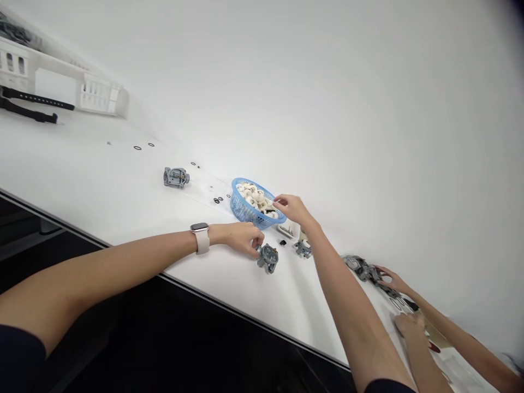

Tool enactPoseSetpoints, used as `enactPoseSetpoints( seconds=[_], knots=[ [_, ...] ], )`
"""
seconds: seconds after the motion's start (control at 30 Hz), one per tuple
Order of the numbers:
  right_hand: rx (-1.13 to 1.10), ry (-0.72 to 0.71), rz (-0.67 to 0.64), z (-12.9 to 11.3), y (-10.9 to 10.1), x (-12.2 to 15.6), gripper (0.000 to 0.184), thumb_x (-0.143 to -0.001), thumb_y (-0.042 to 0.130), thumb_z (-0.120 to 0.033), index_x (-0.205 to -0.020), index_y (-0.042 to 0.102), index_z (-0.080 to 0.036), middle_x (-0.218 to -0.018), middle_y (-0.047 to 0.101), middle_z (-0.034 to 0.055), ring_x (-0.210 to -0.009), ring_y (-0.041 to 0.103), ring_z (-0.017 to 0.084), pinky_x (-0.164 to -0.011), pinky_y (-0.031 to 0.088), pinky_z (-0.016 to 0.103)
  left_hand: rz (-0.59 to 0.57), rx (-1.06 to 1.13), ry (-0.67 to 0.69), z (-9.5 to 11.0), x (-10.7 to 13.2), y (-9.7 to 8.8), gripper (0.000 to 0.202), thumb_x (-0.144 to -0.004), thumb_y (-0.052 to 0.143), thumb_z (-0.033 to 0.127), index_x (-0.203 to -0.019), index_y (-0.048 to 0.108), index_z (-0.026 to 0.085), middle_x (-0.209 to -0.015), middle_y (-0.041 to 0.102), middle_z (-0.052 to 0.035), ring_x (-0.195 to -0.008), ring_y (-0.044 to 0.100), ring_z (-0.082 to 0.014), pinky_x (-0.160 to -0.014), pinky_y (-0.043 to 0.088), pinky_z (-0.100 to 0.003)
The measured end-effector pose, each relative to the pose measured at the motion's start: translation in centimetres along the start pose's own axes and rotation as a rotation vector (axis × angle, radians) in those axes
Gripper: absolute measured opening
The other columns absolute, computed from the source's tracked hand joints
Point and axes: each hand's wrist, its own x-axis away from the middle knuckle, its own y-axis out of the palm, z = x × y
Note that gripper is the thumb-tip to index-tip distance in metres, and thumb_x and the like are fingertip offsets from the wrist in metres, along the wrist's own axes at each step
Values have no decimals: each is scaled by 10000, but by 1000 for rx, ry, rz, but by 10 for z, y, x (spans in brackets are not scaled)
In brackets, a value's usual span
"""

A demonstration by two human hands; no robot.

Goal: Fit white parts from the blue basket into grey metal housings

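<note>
My left hand [244, 238], with a pale watch on the wrist, grips a small grey metal part [267, 257] that rests on the white table [102, 185]. My right hand [292, 209] reaches to the rim of a blue basket [245, 210] filled with small white pieces [256, 197], fingertips pinched at the pile; whether a piece is held is too small to tell. A second grey metal part [303, 248] lies just below my right wrist.
Another grey part [176, 177] and several black O-rings [218, 200] lie left of the basket. A white crate [96, 94] and black straps [28, 106] stand far left. A co-worker's hands [399, 297] handle grey parts [362, 268] at the right. The table's dark front edge runs diagonally below.
</note>
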Motion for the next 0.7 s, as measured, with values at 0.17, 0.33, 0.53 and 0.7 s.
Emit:
enactPoseSetpoints(
  seconds=[0.17,0.33,0.53,0.7],
  knots=[
    [128,88,-31,-18,33,-53,357,-1051,718,-392,-1352,672,-207,-1396,689,105,-1180,714,276,-994,631,505,-90,-39,-23,8,0,-3,294,-1083,687,398,-1270,694,171,-1260,711,-98,-1053,719,-226,-921,644,-423],
    [154,156,-85,-20,42,-70,355,-1055,711,-395,-1356,671,-212,-1407,683,107,-1187,711,276,-999,629,505,-147,-64,-64,12,-2,-4,279,-1072,702,400,-1216,706,161,-1206,724,-87,-1036,720,-224,-925,637,-426],
    [88,171,-331,-2,1,-55,328,-1051,717,-396,-1311,693,-198,-1349,710,90,-1128,729,267,-952,647,470,-150,-51,-77,16,-1,-7,284,-1066,710,402,-1205,706,154,-1190,724,-83,-1037,719,-228,-926,635,-432],
    [-44,107,-562,1,-28,5,296,-1056,709,-424,-1219,717,-178,-1200,751,65,-993,751,226,-861,662,413,-149,-40,-80,17,1,-9,279,-1067,708,400,-1207,706,159,-1195,723,-84,-1037,718,-227,-927,635,-430]
  ],
)
